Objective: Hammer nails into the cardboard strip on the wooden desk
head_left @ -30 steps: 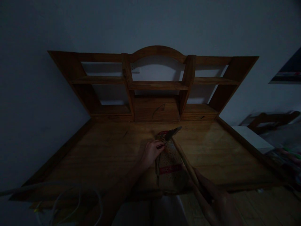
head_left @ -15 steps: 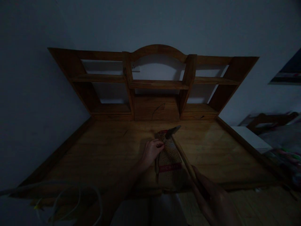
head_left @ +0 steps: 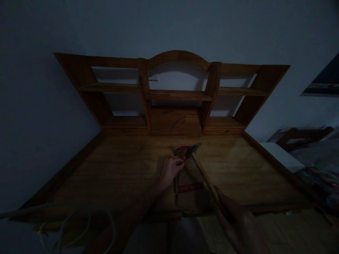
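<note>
My right hand is wrapped round the wooden handle of a hammer. The dark hammer head hangs just above and right of my left fingertips; I cannot tell whether it touches anything. My left hand is closed in a pinch, thumb against fingers, on something too small and dark to name. Under both hands lies a patterned piece with small dots and red bands, possibly a bag or cloth, on the wooden desk. A dark strip runs down its left side.
A wooden shelf unit stands at the desk's back against the wall. Pale cables loop at the lower left. To the right are a white surface, a wooden chair back or frame and a colourful heap.
The hammer head has shifted slightly down and left, closer to my left fingertips. My left hand keeps its pinch in nearly the same place.
</note>
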The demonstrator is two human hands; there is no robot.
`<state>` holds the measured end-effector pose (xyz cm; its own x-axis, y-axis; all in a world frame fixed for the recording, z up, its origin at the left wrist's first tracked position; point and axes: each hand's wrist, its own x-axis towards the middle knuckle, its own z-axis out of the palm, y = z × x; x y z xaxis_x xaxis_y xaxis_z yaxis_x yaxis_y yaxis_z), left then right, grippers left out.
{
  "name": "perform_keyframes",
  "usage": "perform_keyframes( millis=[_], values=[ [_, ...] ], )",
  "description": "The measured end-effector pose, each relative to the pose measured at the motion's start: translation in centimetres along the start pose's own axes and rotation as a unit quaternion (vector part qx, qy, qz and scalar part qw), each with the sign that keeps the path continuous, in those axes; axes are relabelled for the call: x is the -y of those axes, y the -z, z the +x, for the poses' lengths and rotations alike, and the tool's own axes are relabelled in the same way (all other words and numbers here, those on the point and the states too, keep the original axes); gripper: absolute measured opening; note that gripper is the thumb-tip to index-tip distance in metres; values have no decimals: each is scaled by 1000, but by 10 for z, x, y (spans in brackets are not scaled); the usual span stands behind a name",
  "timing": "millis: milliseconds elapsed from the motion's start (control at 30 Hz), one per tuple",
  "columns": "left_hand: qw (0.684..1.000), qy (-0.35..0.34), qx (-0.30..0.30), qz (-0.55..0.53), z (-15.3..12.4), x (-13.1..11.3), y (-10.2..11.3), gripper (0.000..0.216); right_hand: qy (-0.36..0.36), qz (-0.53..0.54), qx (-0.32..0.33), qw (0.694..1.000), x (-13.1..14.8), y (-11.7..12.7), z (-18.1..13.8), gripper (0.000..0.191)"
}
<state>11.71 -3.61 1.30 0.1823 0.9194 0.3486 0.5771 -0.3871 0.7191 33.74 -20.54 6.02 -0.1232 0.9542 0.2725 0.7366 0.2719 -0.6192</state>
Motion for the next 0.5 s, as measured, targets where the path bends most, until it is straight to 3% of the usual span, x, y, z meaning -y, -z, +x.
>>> perform_keyframes(
  millis=[133,233,500],
  values=[
    [999,-17,19,35,0,-2,2,15,-8,-3,23,1000,-5,-11,0,38],
    [999,-20,19,24,-1,0,4,13,-8,4,-2,1000,-3,-13,-2,38],
    [999,-20,8,-45,11,20,23,15,-49,-8,-91,995,-3,13,-6,44]
  ],
)
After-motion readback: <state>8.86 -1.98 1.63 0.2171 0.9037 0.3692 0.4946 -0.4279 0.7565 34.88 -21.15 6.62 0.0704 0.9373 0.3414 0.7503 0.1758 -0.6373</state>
